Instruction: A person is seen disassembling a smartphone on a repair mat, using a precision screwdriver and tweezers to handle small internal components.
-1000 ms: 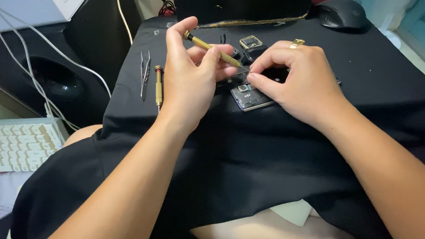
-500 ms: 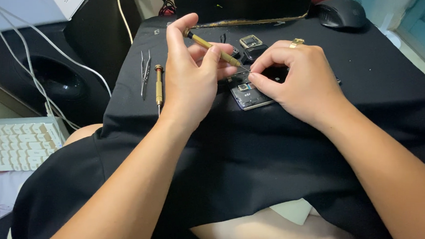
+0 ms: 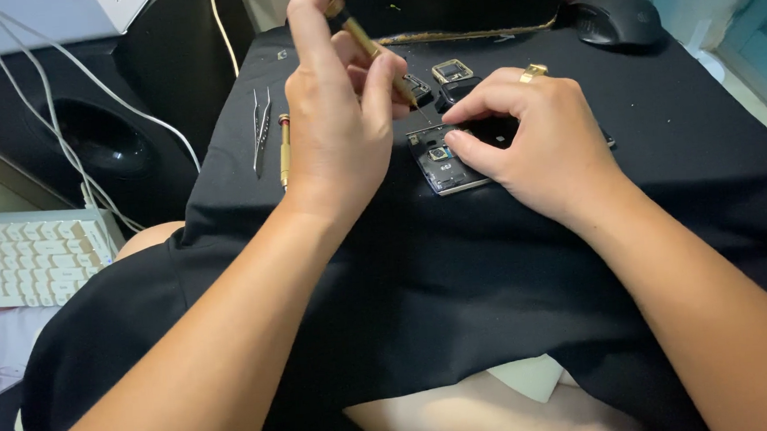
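My left hand (image 3: 337, 112) grips a slim brass-coloured screwdriver (image 3: 372, 49), its tip angled down toward an opened smartphone (image 3: 448, 163) lying on the black cloth (image 3: 457, 264). My right hand (image 3: 534, 140), with a gold ring on one finger, rests on the phone and pins it down, fingertips near the exposed top section. The rest of the phone is hidden under this hand. Small black and gold-framed parts (image 3: 452, 71) lie just beyond the phone.
Metal tweezers (image 3: 260, 130) and a second brass screwdriver (image 3: 284, 149) lie left of my left hand. A black mouse (image 3: 617, 17) sits at the back right, a dark box (image 3: 455, 2) at the back. A white keyboard (image 3: 22, 260), a black speaker (image 3: 95, 140) and white cables lie to the left.
My left hand has tilted the screwdriver a little more upright over the phone. My right hand has stayed on the phone.
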